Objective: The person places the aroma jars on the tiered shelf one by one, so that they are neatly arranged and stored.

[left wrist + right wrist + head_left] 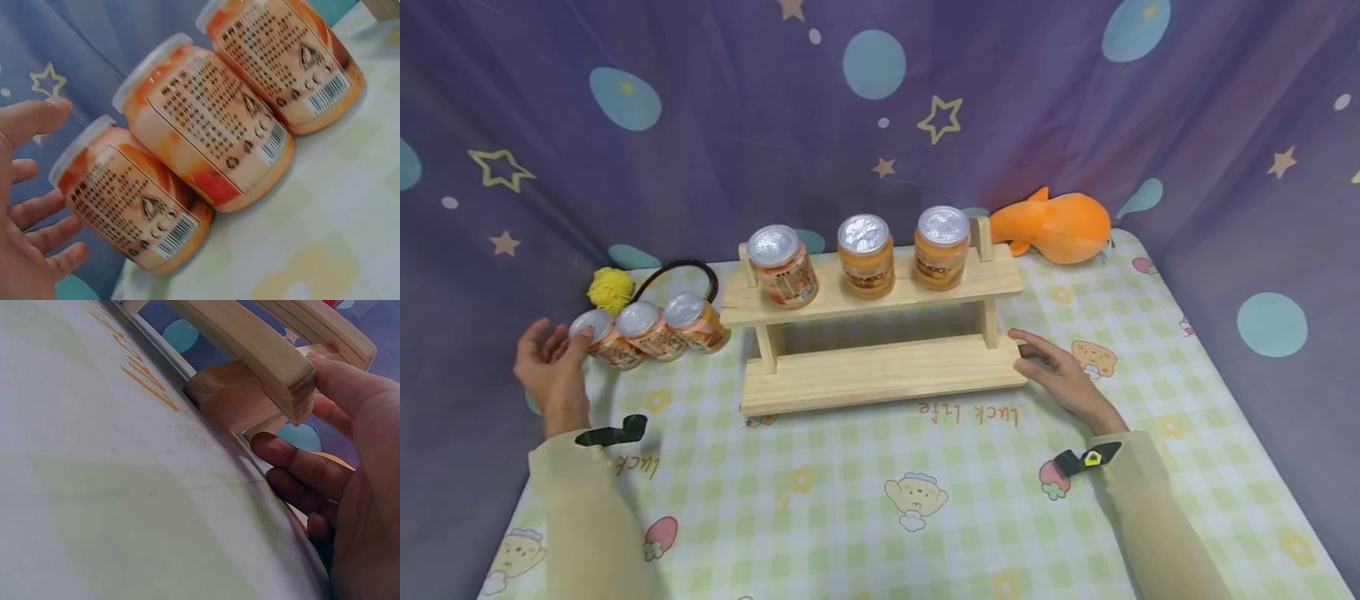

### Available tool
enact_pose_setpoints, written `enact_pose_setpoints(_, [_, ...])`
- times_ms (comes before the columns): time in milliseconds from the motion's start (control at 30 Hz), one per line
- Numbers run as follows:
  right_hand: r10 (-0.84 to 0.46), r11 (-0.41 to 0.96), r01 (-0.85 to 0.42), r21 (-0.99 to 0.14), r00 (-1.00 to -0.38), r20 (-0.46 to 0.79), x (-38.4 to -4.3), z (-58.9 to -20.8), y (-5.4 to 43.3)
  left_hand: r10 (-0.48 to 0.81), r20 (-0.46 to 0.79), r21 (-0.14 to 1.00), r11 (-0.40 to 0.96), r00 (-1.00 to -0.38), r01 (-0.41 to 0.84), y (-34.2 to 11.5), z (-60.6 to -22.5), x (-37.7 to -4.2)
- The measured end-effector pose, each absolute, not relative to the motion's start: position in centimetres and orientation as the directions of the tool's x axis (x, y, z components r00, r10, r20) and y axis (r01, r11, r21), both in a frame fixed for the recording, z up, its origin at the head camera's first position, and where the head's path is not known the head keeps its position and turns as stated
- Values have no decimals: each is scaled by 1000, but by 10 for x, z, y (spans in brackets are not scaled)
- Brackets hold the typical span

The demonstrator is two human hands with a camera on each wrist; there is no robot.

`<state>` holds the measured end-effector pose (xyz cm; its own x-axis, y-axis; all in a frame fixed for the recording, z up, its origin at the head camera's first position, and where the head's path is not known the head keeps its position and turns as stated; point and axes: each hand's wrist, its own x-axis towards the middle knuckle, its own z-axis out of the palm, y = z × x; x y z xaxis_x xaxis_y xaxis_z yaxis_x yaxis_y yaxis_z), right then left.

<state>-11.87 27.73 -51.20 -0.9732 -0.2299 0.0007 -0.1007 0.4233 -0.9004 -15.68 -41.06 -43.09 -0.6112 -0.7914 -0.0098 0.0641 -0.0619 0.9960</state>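
Observation:
Three cans with silver lids and orange printed labels stand in a slanting row on the left. My left hand [553, 371] is beside the nearest one, the leftmost can [613, 346]. In the left wrist view its fingers are spread, and the thumb is apart from that can [134, 203]. The middle can [655, 333] and the third can [700, 325] stand close alongside. My right hand [1063, 375] is at the right end of a two-tier wooden rack [880, 375]. In the right wrist view, the thumb touches the board end [303, 394], with the other fingers loosely bent below.
On the rack's upper board stand three more cans, the left [784, 271], middle [867, 258] and right [942, 250]. An orange plush toy [1063, 227] lies behind right. A yellow ball [612, 289] and a dark coiled loop [688, 265] lie behind the left cans. A checked cloth [820, 517] covers the table.

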Motion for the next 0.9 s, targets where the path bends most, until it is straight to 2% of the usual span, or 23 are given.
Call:
enact_pose_setpoints(333, [-227, 425, -92, -900, -974, -7, -119, -511, 277, -762, -53, 999, -43, -645, -31, -410, -445, -161])
enact_pose_setpoints(600, [-233, 422, -105, -900, -972, 4, -119, -511, 276, -729, 18, 999, -19, -684, 46, -407, -454, -165])
enact_pose_setpoints(900, [-234, 416, -101, -904, -972, 1, -119, -511, 276, -732, 38, 994, -43, -680, 101, -407, -459, -167])
